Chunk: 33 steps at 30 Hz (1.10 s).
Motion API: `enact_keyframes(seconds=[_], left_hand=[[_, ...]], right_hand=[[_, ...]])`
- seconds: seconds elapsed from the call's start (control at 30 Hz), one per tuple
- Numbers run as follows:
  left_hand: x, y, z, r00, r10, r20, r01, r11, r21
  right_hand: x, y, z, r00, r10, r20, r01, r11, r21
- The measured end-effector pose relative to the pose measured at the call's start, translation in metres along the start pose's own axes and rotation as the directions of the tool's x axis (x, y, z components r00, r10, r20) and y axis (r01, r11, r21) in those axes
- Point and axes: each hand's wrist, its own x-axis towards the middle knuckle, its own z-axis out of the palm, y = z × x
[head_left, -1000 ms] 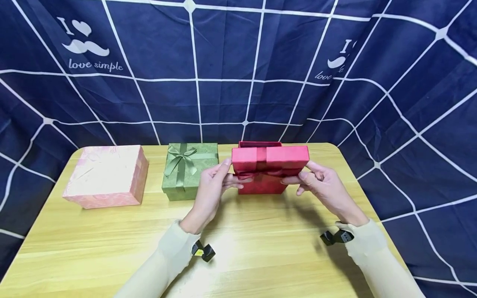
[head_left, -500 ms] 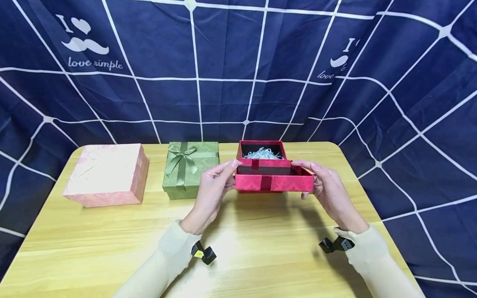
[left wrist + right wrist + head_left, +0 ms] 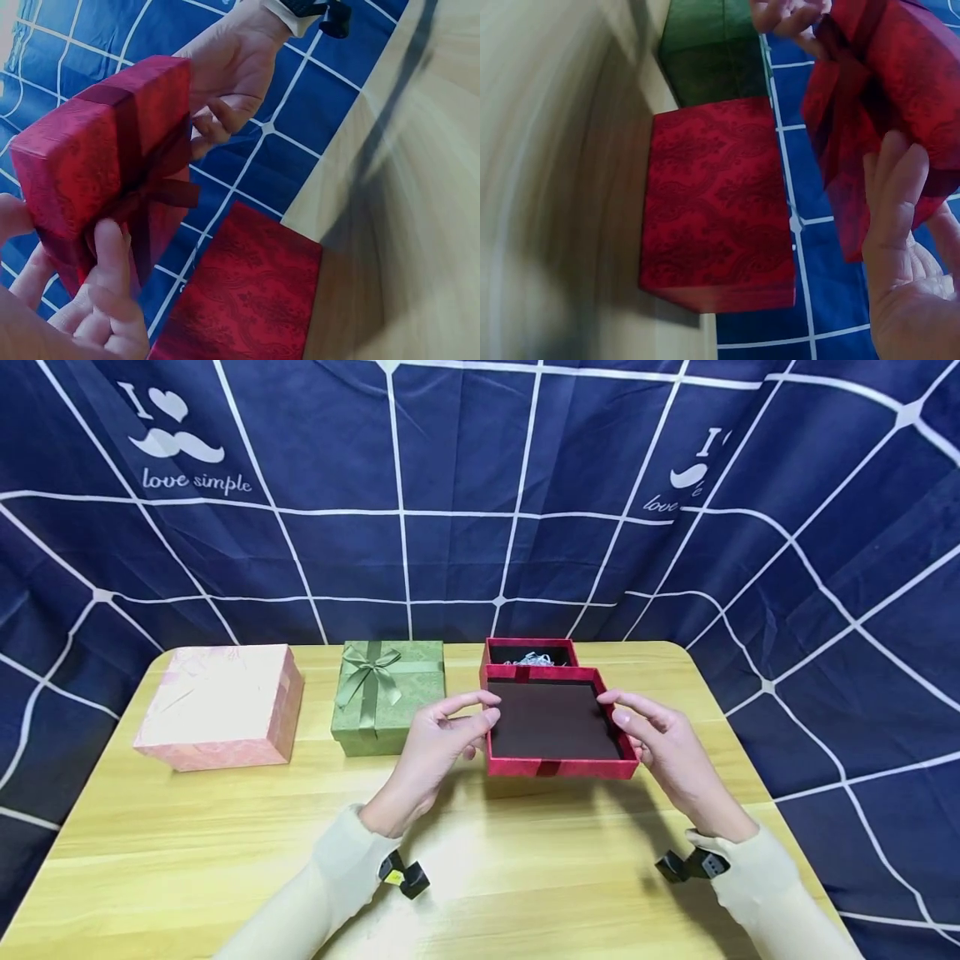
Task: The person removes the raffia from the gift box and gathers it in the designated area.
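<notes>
On the wooden table [image 3: 480,893] the red patterned box base [image 3: 712,195] stands uncovered, farther from me than its red lid [image 3: 555,718]. I hold that lid raised, hollow face up, spanning from hand to hand, neither one nearer. My left hand [image 3: 435,752] pinches its left wall, my right hand [image 3: 671,756] its right. Pale paper shreds [image 3: 534,658] show inside the base; a ribbon bow [image 3: 139,199] is on the lid's outer face.
</notes>
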Motion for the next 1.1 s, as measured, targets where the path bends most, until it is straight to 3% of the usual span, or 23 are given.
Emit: enact_keyframes(seconds=[0.3,0.6,0.7,1.1], left_hand=[[-0.008,-0.007,-0.001,0.996,0.011,0.093,-0.018,0.997,0.076],[-0.019,-0.013,-0.005,0.982,0.005,0.187,-0.039,0.982,0.182],[-0.023,-0.016,-0.007,0.976,0.006,0.22,-0.054,0.975,0.214],[-0.032,-0.024,-0.008,0.959,-0.001,0.282,-0.074,0.964,0.255]], right_hand=[[-0.012,0.006,-0.005,1.0,0.005,-0.001,-0.005,0.989,-0.147],[-0.022,0.012,-0.008,0.997,-0.042,0.068,0.065,0.927,-0.369],[-0.024,0.014,-0.01,0.993,-0.055,0.107,0.093,0.918,-0.386],[-0.032,0.03,-0.015,0.986,-0.007,0.167,0.056,0.956,-0.287]])
